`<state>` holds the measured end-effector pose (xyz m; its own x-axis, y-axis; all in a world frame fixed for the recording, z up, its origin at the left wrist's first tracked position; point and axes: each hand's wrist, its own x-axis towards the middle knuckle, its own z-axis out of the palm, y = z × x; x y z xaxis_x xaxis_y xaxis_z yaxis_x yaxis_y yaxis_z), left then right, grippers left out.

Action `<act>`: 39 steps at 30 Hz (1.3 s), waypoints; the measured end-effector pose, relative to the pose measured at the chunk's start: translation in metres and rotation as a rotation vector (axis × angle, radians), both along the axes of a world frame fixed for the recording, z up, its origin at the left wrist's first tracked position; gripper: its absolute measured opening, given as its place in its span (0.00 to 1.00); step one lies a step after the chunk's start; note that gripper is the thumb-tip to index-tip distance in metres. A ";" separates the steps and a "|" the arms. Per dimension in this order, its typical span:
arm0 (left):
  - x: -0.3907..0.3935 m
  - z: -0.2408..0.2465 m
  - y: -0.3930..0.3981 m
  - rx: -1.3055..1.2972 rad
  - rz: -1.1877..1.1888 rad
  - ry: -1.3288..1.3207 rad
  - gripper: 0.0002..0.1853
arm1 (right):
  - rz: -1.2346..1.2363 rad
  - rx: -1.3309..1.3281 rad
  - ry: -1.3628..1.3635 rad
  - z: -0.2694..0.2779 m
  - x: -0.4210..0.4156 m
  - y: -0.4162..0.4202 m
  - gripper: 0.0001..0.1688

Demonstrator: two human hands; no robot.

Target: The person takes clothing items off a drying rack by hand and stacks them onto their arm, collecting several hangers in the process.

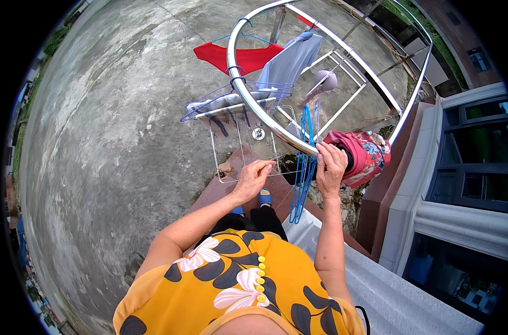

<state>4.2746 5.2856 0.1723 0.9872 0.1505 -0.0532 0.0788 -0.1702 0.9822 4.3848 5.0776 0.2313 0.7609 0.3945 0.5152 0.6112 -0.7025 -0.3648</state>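
Note:
My left hand (254,179) is raised in front of my body, thumb against the curled fingers; whether something small is between them I cannot tell. Beside the steel rail (258,109) of a drying rack, my right hand (331,169) has its fingertips at the rail's near end, touching the tops of several blue hangers (305,167) that hang there. Right next to that hand hangs a bunched red floral cloth (365,157). Farther along the rail are purple hangers with a white and grey garment (233,101), a light blue garment (287,63) and a red garment (237,56).
A wire clip rack (215,155) stands or hangs below the rail, over reddish paving (203,194). A mauve rounded item (325,80) is inside the rack frame. Corrugated grey sheet (388,289) lies at lower right, beside a house wall with windows (476,159).

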 end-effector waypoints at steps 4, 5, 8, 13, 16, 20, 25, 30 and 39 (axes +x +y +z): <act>0.027 -0.018 0.114 0.231 0.545 -0.051 0.16 | 0.002 -0.019 -0.013 0.003 0.000 0.002 0.13; 0.034 -0.020 0.135 0.349 0.621 -0.080 0.17 | 0.006 -0.018 -0.013 0.002 0.001 0.002 0.13; 0.047 -0.020 0.171 0.783 0.636 -0.122 0.24 | 0.007 -0.023 -0.011 -0.001 0.001 -0.001 0.13; 0.079 -0.018 0.179 0.859 0.305 -0.232 0.26 | 0.030 0.015 -0.031 -0.003 0.000 0.001 0.14; 0.111 -0.009 0.175 0.584 0.266 -0.277 0.22 | 0.024 0.032 -0.033 0.000 0.005 0.002 0.14; 0.125 0.002 0.175 0.445 0.222 -0.194 0.13 | -0.008 0.034 -0.006 -0.002 -0.002 0.005 0.15; 0.126 0.008 0.169 0.348 0.383 -0.180 0.09 | -0.011 0.041 -0.006 -0.001 -0.003 0.004 0.14; 0.120 0.023 0.177 0.362 0.543 -0.319 0.08 | -0.011 0.029 -0.019 0.004 -0.001 0.001 0.14; 0.014 0.036 0.277 0.348 0.685 -0.385 0.06 | -0.032 0.034 -0.050 0.002 0.003 0.004 0.12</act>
